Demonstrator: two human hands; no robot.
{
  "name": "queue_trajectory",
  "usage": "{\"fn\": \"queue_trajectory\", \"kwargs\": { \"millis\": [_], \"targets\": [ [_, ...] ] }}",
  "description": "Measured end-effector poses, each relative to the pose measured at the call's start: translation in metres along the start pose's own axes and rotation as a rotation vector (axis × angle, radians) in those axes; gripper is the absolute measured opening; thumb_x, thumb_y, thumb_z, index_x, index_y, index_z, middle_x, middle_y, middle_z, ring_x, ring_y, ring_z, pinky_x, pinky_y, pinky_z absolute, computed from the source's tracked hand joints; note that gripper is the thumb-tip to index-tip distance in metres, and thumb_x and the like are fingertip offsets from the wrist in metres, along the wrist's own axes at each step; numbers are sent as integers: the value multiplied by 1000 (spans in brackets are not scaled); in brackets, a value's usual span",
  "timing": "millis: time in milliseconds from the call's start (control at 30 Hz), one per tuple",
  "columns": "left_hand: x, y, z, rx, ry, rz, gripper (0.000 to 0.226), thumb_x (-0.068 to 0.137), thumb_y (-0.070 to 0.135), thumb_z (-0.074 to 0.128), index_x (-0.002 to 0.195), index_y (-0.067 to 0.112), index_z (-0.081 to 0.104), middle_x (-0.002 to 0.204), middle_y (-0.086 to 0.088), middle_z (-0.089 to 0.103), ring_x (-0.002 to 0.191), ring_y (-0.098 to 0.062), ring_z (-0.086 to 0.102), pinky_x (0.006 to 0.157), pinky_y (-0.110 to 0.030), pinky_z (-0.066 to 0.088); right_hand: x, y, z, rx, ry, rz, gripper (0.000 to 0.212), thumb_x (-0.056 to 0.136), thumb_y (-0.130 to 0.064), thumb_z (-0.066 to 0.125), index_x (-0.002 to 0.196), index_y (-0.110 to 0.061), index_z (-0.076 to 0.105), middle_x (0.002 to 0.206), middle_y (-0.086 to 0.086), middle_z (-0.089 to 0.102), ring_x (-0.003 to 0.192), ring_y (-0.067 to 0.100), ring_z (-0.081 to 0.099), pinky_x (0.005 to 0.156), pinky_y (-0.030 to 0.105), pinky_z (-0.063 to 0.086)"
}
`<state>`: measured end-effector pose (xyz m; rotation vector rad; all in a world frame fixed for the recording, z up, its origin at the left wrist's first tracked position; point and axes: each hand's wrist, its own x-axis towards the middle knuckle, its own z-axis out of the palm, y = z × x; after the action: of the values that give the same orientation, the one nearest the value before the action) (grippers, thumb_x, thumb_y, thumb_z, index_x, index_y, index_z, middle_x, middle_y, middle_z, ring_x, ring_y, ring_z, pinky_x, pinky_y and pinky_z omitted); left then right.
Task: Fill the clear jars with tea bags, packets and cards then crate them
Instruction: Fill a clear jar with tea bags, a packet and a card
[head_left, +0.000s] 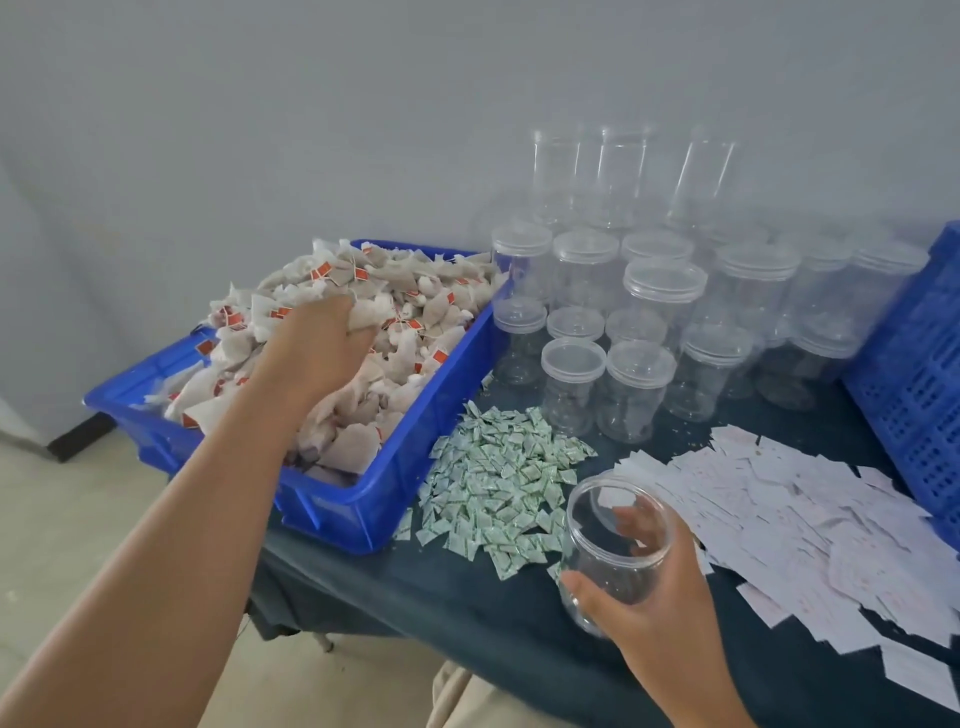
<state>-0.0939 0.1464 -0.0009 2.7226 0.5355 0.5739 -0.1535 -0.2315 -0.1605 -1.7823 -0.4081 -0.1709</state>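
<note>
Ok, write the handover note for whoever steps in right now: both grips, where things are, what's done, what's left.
Left grip grips a handful of tea bags in the blue tray. Right grip holds an open, empty jar above the table.
Packets and cards lie in piles on the table; lidded jars stand behind, seemingly all empty; blue crate at right.
Done: no filled jar in view. Left: fill every jar, then crate.

left fingers (357, 328) buried in tea bags (415, 332); crate (914, 374) cut off right.
</note>
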Motion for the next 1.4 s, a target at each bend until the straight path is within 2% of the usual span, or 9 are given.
{"fn": "queue_trajectory", "kwargs": {
  "millis": [233,367,533,667,833,967,1100,1233,1400],
  "targets": [
    [-50,97,-10,-1059,-207,-41,20,100,38,70,89,21,70,59,11,58,53,-3,58,56,-20,55,7,-6,8,-36,-36,35,93,57,-81,90,138,-59,48,136,-23,61,129,2,61,96,23,58],
    [-79,136,12,-1317,-430,-44,21,99,36,72,101,16,74,98,-16,64,76,-27,59,57,-25,57,13,-14,8,-96,-12,-2,86,63,-65,94,134,-64,45,135,-26,61,127,2,62,97,19,55],
    [-108,155,45,-1029,-494,167,16,104,36,64,103,24,74,88,7,76,76,-5,70,64,-17,54,14,-18,2,-146,15,9,85,63,-58,93,130,-65,41,133,-25,58,110,14,70,84,44,65],
    [-111,158,52,-977,-391,184,12,104,40,63,101,32,72,86,11,74,75,-2,70,64,-18,57,10,-19,1,-151,26,-20,87,66,-60,95,138,-54,46,132,-21,61,123,11,64,94,34,60],
    [-107,160,53,-944,-261,178,18,99,53,60,97,36,65,85,4,71,76,-16,67,71,-33,60,8,-26,2,-86,39,-33,89,67,-53,97,137,-62,43,135,-25,59,131,5,60,93,10,51],
    [-115,164,59,-806,-100,299,15,102,48,60,93,36,60,80,17,65,71,-1,62,63,-13,46,11,-31,5,-69,32,-29,82,70,-52,96,135,-57,47,133,-20,62,128,11,62,97,34,60],
    [-109,168,64,-645,-100,461,18,97,53,61,89,37,59,83,20,65,76,-5,62,61,-18,47,11,-34,8,-43,-14,0,86,68,-53,96,138,-55,46,136,-21,62,129,13,62,99,43,60],
    [-101,168,75,-333,-230,628,39,94,65,60,80,30,55,73,10,59,75,-9,57,56,-29,42,5,-31,14,-1,-67,58,91,66,-52,97,143,-40,51,134,-12,65,128,17,64,101,44,59],
    [-107,178,81,-486,-155,457,38,85,73,62,79,36,56,84,16,61,72,-7,60,55,-22,47,5,-32,12,67,-36,99,86,71,-40,98,142,-43,51,131,-16,68,125,11,67,98,30,60]
  ]
}}
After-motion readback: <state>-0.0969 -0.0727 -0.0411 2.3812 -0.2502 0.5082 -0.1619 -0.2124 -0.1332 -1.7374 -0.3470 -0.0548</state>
